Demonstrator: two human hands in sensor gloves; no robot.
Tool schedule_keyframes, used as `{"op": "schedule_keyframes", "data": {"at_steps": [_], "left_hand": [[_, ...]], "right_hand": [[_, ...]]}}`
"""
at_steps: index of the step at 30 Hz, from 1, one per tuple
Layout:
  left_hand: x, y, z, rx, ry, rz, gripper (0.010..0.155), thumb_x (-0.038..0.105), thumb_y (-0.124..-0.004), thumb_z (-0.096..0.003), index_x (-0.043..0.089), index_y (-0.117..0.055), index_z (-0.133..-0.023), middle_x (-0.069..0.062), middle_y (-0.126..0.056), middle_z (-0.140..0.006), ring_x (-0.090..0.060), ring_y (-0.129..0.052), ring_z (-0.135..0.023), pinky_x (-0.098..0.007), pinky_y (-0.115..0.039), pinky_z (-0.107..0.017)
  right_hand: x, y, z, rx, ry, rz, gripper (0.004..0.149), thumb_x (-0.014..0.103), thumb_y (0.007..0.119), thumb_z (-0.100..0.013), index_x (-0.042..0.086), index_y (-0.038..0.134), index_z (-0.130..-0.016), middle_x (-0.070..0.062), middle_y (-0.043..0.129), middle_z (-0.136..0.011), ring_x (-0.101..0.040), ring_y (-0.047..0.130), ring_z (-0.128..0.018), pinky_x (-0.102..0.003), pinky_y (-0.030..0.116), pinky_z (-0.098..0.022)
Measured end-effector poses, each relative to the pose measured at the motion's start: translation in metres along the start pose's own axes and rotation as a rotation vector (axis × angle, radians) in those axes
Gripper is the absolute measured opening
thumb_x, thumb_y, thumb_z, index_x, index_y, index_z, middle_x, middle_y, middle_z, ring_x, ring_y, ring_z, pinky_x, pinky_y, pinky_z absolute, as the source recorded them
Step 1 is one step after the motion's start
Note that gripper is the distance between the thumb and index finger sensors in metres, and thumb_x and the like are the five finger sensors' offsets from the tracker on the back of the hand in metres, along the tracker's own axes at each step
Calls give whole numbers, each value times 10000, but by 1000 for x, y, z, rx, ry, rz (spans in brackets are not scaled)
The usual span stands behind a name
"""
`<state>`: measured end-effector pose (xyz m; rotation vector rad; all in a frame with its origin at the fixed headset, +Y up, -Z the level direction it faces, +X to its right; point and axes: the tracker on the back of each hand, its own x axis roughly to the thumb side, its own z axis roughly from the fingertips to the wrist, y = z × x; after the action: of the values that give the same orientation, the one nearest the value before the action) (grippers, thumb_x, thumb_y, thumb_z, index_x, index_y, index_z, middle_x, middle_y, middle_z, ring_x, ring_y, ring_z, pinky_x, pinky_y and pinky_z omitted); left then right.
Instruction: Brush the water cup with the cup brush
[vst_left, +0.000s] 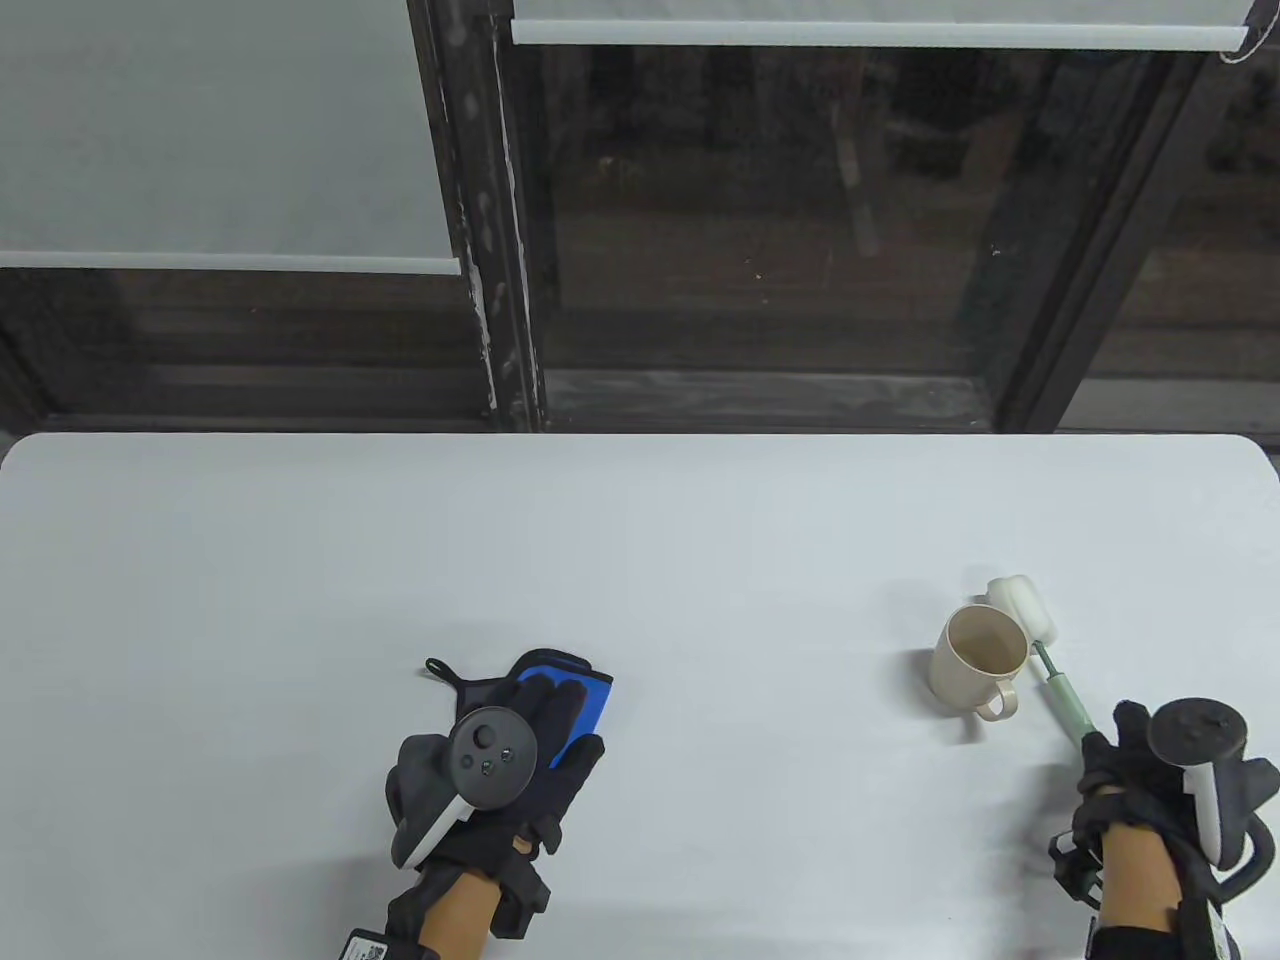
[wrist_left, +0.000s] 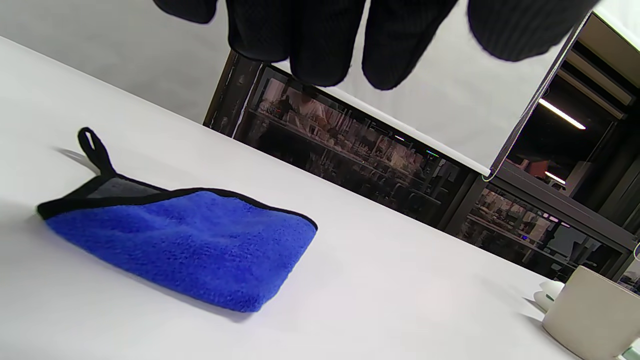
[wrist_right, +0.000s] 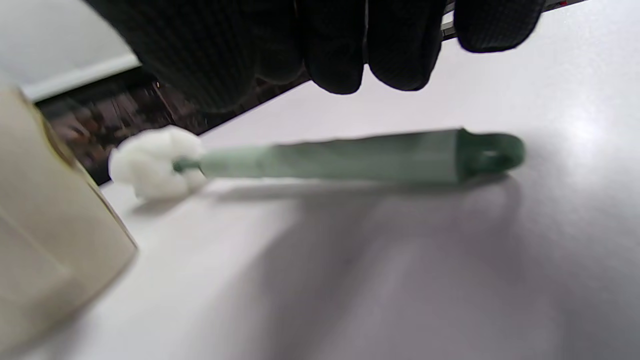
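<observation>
Spans the lower half of the table view: white table, largest thing here. At about 4 o'clock on it, stands upright a beige water cup, handle toward 5 o'clock, inside bare as far as can be seen. Lies flat just beside the cup at its 2 to 4 o'clock side: cup brush, white sponge head past the rim, green handle running toward 5 o'clock.

Seen only from the left wrist view: blue cloth whole, folded, black-edged with a loop, grey lining showing; half hidden under the glove from above. Seen only from the right wrist view: a clear gap between fingertips and brush handle, with the hanging ring at its end.

Hovers over the cloth at 7 o'clock: left hand, fingers extended, apart, holding nothing. Hangs over the handle's end at 4 o'clock: right hand, fingers curled loosely, gripping nothing.
</observation>
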<state>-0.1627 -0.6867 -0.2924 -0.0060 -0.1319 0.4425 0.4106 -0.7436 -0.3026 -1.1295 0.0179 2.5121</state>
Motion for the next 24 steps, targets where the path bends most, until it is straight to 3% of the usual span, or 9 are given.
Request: {"op": "schedule_keyframes", "data": {"at_steps": [5, 12, 24], "left_hand": [[0, 0, 0, -9, 3, 0, 668, 644, -701, -420, 391, -674, -1039, -13, -642, -1164, -311, -562, -1113, -565, -459, -806], [0, -1, -1, -25, 3, -6, 669, 643, -701, -422, 389, -672, -1040, -10, -642, -1164, -311, -560, -1114, -565, -457, -807], [1, -2, -1, -34, 1, -4, 666, 642, -701, -423, 391, -672, -1039, -13, -645, -1162, -311, -565, -1112, -565, -460, -806]], "right_hand": [[-1, 15, -3, -8, 37, 151, 598, 476, 807, -463, 381, 599, -1015, 28, 641, -1049, -296, 722, -964, -547, 622, -657], [-3, 22, -6, -24, 76, 231, 568, 447, 846, -447, 383, 659, -979, 56, 674, -1004, -251, 760, -893, -514, 658, -635], [1, 12, -3, -49, 68, 158, 521, 445, 826, -442, 320, 719, -936, 51, 775, -902, -195, 902, -720, -457, 761, -573]]}}
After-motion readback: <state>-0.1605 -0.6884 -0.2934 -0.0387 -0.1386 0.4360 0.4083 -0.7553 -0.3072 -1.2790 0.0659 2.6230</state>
